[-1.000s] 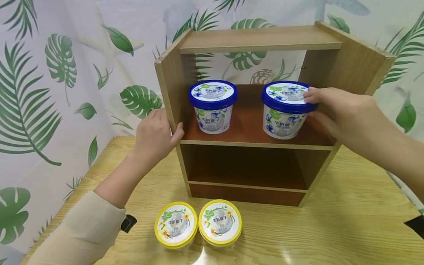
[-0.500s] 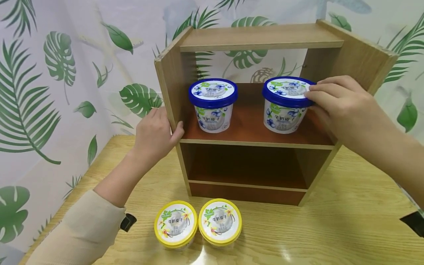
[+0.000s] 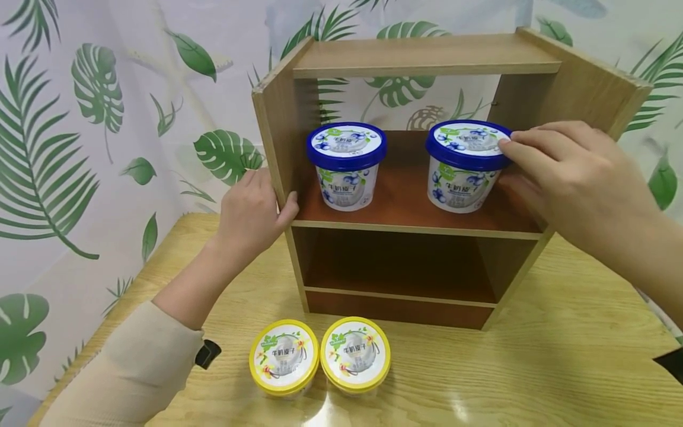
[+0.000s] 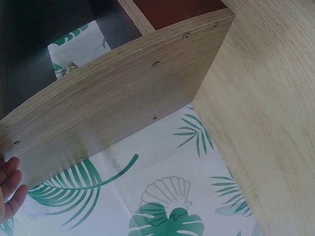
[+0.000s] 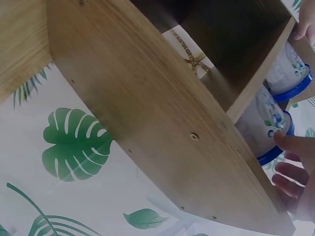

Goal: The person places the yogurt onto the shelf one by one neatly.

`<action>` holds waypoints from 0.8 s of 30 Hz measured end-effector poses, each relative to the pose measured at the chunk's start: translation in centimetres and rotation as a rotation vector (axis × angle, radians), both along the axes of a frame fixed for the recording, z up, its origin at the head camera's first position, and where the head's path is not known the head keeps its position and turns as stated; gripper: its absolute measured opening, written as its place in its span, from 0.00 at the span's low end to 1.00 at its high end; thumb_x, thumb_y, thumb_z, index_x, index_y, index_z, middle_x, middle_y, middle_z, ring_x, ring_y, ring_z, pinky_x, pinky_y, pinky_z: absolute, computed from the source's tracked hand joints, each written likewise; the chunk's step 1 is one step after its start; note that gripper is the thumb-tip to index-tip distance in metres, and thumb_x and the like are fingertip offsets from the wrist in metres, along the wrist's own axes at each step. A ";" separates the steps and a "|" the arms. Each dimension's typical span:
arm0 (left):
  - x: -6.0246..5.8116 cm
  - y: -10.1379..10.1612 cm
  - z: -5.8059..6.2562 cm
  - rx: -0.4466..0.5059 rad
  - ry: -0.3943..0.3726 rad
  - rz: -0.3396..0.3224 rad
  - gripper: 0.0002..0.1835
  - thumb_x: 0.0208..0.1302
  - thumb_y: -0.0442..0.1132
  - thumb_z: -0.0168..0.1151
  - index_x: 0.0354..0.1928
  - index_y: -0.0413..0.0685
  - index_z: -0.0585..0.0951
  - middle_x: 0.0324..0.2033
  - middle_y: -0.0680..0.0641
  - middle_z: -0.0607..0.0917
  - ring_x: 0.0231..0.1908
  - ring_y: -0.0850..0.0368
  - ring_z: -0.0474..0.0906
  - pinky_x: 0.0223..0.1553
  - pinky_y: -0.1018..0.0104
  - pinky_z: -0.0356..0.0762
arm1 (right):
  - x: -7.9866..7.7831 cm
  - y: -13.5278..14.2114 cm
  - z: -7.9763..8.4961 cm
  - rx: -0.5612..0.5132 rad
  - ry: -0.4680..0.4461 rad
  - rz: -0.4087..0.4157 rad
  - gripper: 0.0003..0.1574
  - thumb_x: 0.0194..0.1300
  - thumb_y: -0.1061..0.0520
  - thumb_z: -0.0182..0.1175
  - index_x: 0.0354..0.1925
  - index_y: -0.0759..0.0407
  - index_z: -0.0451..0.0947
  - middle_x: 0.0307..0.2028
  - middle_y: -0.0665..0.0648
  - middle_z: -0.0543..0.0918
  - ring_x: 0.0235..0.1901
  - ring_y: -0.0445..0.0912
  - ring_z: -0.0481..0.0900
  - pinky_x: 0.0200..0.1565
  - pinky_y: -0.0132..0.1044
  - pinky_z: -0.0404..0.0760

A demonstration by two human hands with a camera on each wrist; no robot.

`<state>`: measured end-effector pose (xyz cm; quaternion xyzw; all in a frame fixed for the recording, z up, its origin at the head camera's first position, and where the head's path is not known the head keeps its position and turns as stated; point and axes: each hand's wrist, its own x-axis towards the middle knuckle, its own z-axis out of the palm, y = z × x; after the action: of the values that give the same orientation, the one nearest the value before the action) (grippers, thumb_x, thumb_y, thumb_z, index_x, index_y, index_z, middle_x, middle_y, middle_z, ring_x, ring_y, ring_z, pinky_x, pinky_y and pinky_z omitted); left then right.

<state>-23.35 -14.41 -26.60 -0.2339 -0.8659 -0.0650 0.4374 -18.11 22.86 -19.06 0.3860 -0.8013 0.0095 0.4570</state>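
Gripping the shelf's [image 3: 421, 59] left panel, my left hand [image 3: 253, 213] curls its thumb round the front edge. My right hand [image 3: 573, 175] rests straight fingers on the right blue-lidded tub [image 3: 463, 166]; 2 yellow-lidded tubs [image 3: 320, 359] sit near.

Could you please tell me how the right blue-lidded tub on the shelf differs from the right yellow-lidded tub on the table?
The right blue-lidded tub has a blue lid; the right yellow-lidded tub has a yellow one. The blue-lidded tub stands on the middle board of the wooden shelf; the yellow-lidded one stands on the table in front. The right hand touches the blue-lidded tub's lid; nothing touches the yellow-lidded one. Both stand upright, lids on, with similar round labels.
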 end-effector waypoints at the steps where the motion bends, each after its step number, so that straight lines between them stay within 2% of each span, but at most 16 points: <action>1: 0.0 0.0 0.0 0.001 -0.002 0.000 0.19 0.60 0.45 0.56 0.36 0.29 0.75 0.23 0.37 0.80 0.27 0.43 0.76 0.24 0.55 0.77 | 0.2 0.0 0.0 0.000 0.003 -0.002 0.21 0.53 0.62 0.66 0.46 0.71 0.78 0.39 0.70 0.82 0.39 0.64 0.76 0.42 0.57 0.75; 4: 0.0 0.0 0.0 -0.001 -0.002 0.000 0.20 0.60 0.45 0.56 0.37 0.29 0.75 0.24 0.37 0.80 0.27 0.43 0.76 0.25 0.55 0.77 | 0.7 -0.2 0.2 0.013 0.026 0.014 0.18 0.63 0.56 0.59 0.44 0.70 0.79 0.38 0.70 0.82 0.36 0.63 0.78 0.39 0.56 0.76; 6: 0.0 0.0 0.1 -0.004 -0.002 0.001 0.20 0.60 0.45 0.56 0.37 0.29 0.75 0.24 0.37 0.80 0.27 0.44 0.76 0.25 0.55 0.78 | 1.1 -0.3 0.2 0.027 0.022 0.013 0.26 0.70 0.48 0.50 0.43 0.71 0.80 0.38 0.69 0.83 0.35 0.63 0.78 0.38 0.56 0.76; 8: 0.0 0.0 0.1 -0.008 -0.001 0.003 0.20 0.60 0.45 0.56 0.37 0.29 0.75 0.24 0.37 0.81 0.27 0.44 0.76 0.25 0.56 0.78 | 1.5 -0.5 0.2 0.038 0.011 0.011 0.36 0.73 0.41 0.40 0.42 0.71 0.80 0.37 0.69 0.83 0.34 0.62 0.79 0.37 0.55 0.77; 12: 0.0 0.0 0.1 -0.013 0.000 0.007 0.20 0.60 0.45 0.56 0.37 0.29 0.75 0.24 0.37 0.81 0.27 0.44 0.76 0.25 0.56 0.78 | 2.1 -0.4 0.0 0.049 -0.026 0.007 0.38 0.73 0.39 0.39 0.42 0.71 0.80 0.38 0.70 0.83 0.34 0.62 0.79 0.37 0.55 0.78; 18: 0.0 0.0 0.2 -0.011 0.002 0.007 0.20 0.60 0.45 0.56 0.36 0.29 0.75 0.24 0.37 0.81 0.27 0.43 0.77 0.25 0.55 0.78 | 2.7 -0.4 -1.1 -0.004 -0.002 0.041 0.36 0.71 0.39 0.44 0.42 0.70 0.81 0.37 0.67 0.84 0.33 0.61 0.81 0.35 0.53 0.78; 24: 0.0 0.0 0.1 -0.010 -0.006 0.011 0.19 0.60 0.45 0.56 0.35 0.29 0.75 0.23 0.37 0.80 0.26 0.43 0.76 0.24 0.55 0.77 | 3.4 -0.2 -2.1 -0.020 -0.003 0.046 0.38 0.70 0.36 0.43 0.42 0.68 0.82 0.35 0.65 0.85 0.30 0.60 0.82 0.32 0.52 0.77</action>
<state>-23.30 -14.38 -26.45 -0.2312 -0.8688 -0.0591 0.4338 -14.72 22.64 -21.20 0.4000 -0.7927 0.0286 0.4592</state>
